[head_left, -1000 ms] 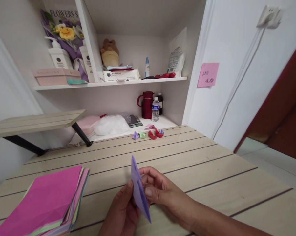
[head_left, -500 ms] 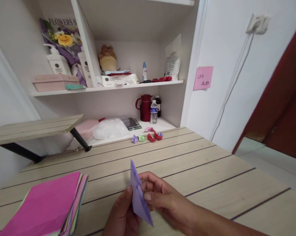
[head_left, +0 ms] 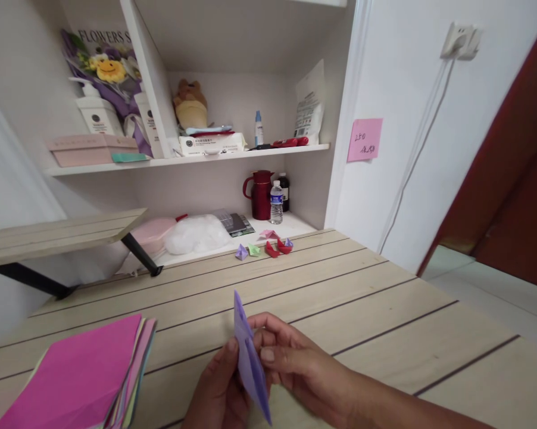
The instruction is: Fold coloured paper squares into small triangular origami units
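Note:
A piece of folded purple paper (head_left: 249, 363), long and pointed at both ends, stands tilted between my hands above the table. My left hand (head_left: 221, 384) grips its left face, thumb pressed against the paper; the other fingers are partly hidden behind it. From the right side, my right hand (head_left: 290, 357) pinches the folded layers near the middle, its thumb on the near edge and its fingers curled. Toward the table's far edge sit small folded paper pieces: a purple one (head_left: 241, 252), a green one (head_left: 254, 249) and red ones (head_left: 285, 246).
At the left lies a stack of coloured paper (head_left: 76, 369), magenta on top. Behind it stands a small raised wooden shelf (head_left: 63, 232) on black legs. A red jug (head_left: 262, 195) and a water bottle (head_left: 276, 204) stand in the white cabinet beyond the table (head_left: 362, 298).
The folded purple paper has turned slightly and its layers look closer together at the lower end. Both hands keep their hold. The whole view has shifted a little.

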A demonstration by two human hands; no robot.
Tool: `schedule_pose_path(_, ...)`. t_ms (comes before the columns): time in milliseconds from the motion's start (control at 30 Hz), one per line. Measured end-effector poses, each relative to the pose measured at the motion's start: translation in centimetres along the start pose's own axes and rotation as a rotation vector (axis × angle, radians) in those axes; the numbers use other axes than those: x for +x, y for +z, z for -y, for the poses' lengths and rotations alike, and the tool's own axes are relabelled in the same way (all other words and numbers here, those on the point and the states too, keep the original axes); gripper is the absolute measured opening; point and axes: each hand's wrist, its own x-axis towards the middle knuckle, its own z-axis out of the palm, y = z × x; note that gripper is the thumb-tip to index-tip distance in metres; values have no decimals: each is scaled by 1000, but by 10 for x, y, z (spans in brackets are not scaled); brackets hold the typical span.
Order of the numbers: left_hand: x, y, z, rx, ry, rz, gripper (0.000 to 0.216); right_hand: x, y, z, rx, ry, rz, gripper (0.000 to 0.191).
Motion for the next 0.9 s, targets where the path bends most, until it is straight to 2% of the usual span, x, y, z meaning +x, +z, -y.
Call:
schedule_pose_path(100, -2, 4, 0, 62, 36, 32, 29, 1, -2, -1, -10, -12, -21, 36)
schedule_pose_path(300, -6, 13, -1, 143, 50, -47, 34, 0, -5, 0, -60, -29, -37, 45)
schedule_pose_path(600, -5, 11, -3, 80, 2, -43, 28, 0, -4, 0, -38, -7, -46, 36)
schedule_pose_path(767, -6, 12, -3, 55, -13, -112, 29, -1, -3, 1, -39, -6, -46, 32)
schedule_pose_path(900, -2, 6, -1, 34, 3, -117, 30, -2, -2, 2, -88, -25, -100, 37)
